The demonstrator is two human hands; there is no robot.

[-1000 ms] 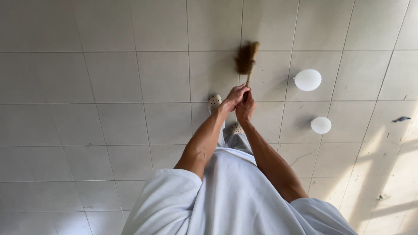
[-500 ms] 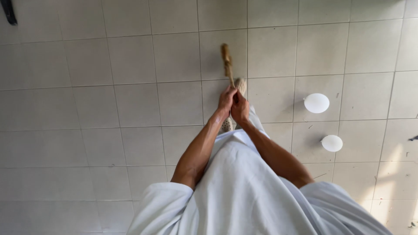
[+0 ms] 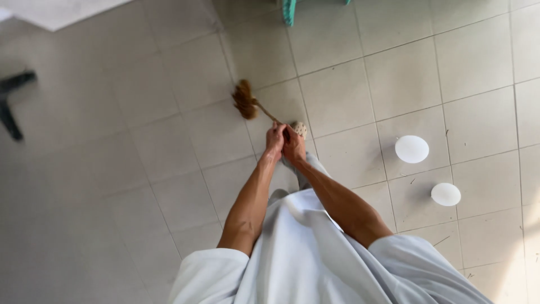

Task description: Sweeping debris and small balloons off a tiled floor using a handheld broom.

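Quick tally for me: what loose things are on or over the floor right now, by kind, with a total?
Broom, held by left hand and right hand: 1
White round discs on the tiles: 2
Dark object at the left edge: 1
Teal object at the top edge: 1
Total: 5

Both hands sit side by side out in front of the body, left hand (image 3: 275,138) touching right hand (image 3: 293,145), with the broom (image 3: 246,99) ahead and to the left on the tiled floor (image 3: 140,169). Right of the hands lie two round discs (image 3: 412,149), one nearer than the other. A chair leg (image 3: 11,107) stands far left.
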